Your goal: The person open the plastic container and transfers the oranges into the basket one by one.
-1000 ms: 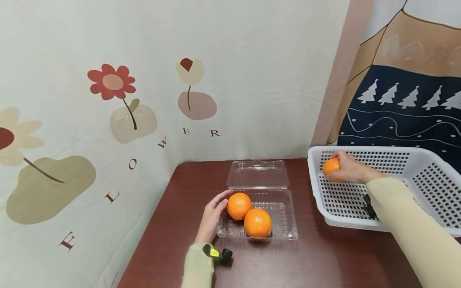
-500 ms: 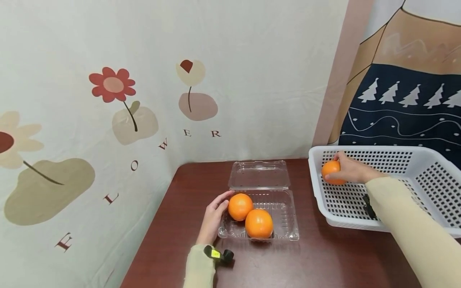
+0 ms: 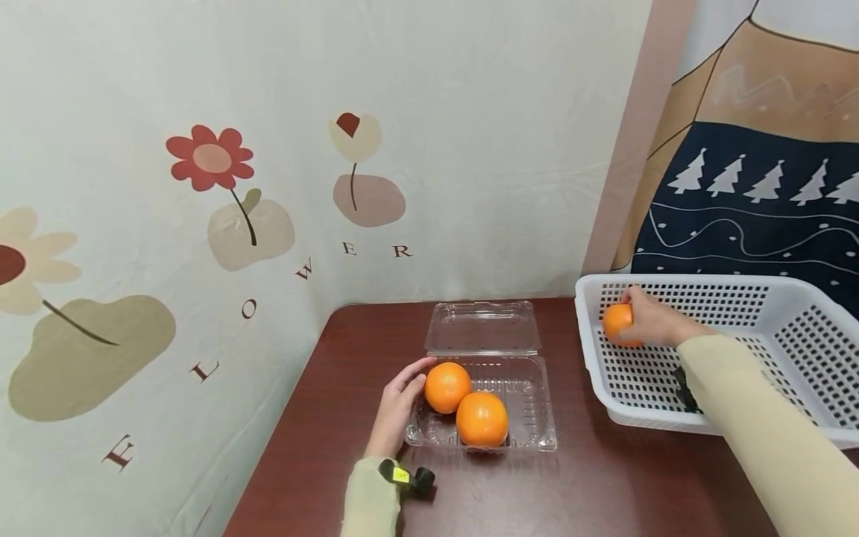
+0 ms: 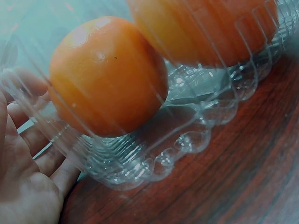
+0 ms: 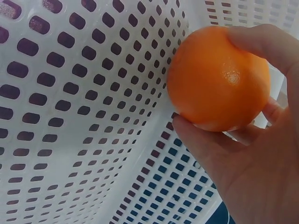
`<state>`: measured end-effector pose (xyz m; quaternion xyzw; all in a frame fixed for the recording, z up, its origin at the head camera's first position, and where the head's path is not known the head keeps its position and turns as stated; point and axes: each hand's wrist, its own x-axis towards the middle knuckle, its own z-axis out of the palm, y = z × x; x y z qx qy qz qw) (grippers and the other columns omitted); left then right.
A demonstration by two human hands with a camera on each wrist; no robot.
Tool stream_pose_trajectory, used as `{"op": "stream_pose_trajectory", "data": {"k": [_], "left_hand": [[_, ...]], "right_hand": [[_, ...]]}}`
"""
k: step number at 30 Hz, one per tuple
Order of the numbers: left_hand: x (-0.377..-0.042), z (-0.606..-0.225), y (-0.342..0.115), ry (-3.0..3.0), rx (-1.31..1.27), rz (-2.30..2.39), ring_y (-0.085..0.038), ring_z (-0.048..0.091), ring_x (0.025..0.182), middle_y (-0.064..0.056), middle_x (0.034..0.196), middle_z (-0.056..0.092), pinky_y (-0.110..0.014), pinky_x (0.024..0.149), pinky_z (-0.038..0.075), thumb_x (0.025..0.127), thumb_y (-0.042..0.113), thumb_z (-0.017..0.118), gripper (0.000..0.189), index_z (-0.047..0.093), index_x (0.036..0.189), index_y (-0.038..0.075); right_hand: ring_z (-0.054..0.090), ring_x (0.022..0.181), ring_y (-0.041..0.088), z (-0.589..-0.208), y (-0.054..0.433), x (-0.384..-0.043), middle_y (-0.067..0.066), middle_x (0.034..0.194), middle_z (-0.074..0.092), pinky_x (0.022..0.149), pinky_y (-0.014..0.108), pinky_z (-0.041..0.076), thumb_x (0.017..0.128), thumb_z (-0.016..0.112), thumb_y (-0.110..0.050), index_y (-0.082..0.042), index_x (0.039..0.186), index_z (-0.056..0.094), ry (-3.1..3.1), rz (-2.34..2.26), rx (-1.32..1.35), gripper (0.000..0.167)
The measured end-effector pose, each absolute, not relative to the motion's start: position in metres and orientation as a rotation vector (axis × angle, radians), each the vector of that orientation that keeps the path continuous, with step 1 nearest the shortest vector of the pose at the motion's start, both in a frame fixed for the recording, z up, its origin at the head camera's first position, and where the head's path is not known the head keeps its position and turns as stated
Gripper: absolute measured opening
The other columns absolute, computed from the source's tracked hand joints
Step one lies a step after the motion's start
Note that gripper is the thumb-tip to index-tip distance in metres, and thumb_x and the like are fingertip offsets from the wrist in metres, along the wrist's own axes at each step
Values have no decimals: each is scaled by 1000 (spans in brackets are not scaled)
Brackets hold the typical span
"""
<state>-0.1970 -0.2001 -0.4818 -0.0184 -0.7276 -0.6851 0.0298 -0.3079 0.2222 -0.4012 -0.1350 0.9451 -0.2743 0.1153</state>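
Observation:
My right hand [image 3: 654, 319] grips an orange [image 3: 619, 324] inside the white perforated basket, near its left end. In the right wrist view the thumb and fingers curl round that orange [image 5: 219, 79], close to the basket wall. The left hand [image 3: 394, 409] rests against the left side of a clear plastic clamshell box [image 3: 526, 403], whose lid [image 3: 482, 328] lies folded back. Its fingers [image 4: 35, 137] lie fairly straight along the plastic wall in the left wrist view. Two oranges sit in the box: one [image 3: 448, 387] beside the left hand, another [image 3: 482, 419] nearer the front edge.
The white basket [image 3: 661, 418] stands at the right of the dark red-brown table [image 3: 496, 496]. Behind the table is a pale wall covering [image 3: 470, 149] printed with flowers. A dark patterned cloth [image 3: 745, 224] hangs behind the basket.
Over the last second the right hand and its orange shift only slightly within the basket. The left hand stays at the box, and the two oranges in it keep their places.

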Motion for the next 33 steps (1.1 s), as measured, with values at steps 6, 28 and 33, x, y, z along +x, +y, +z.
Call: {"op": "stream_pose_trajectory", "data": {"k": [6, 28, 33], "left_hand": [[-196, -482, -200, -2253, -70, -2105, -9, 46, 115, 7, 122, 54, -33, 99, 33, 90, 32, 51, 30, 57, 118, 26], [-198, -483, -201, -2257, -64, -2098, -9, 47, 114, 7, 122, 54, -33, 99, 33, 90, 31, 50, 29, 57, 118, 25], [-197, -482, -201, -2256, -69, -2093, -10, 47, 115, 6, 122, 54, -32, 99, 33, 90, 32, 50, 30, 57, 119, 24]], "right_hand": [[48, 81, 31, -407, 224, -309, 23, 98, 43, 68, 37, 43, 65, 72, -15, 6, 108, 30, 2813, -827, -449, 64], [41, 82, 35, -408, 220, -307, 25, 97, 30, 66, 38, 38, 69, 63, -13, 1, 108, 27, 2788, -821, -393, 55], [40, 84, 36, -407, 221, -306, 24, 99, 31, 69, 39, 38, 70, 61, -11, 1, 107, 26, 2774, -829, -399, 52]]}}
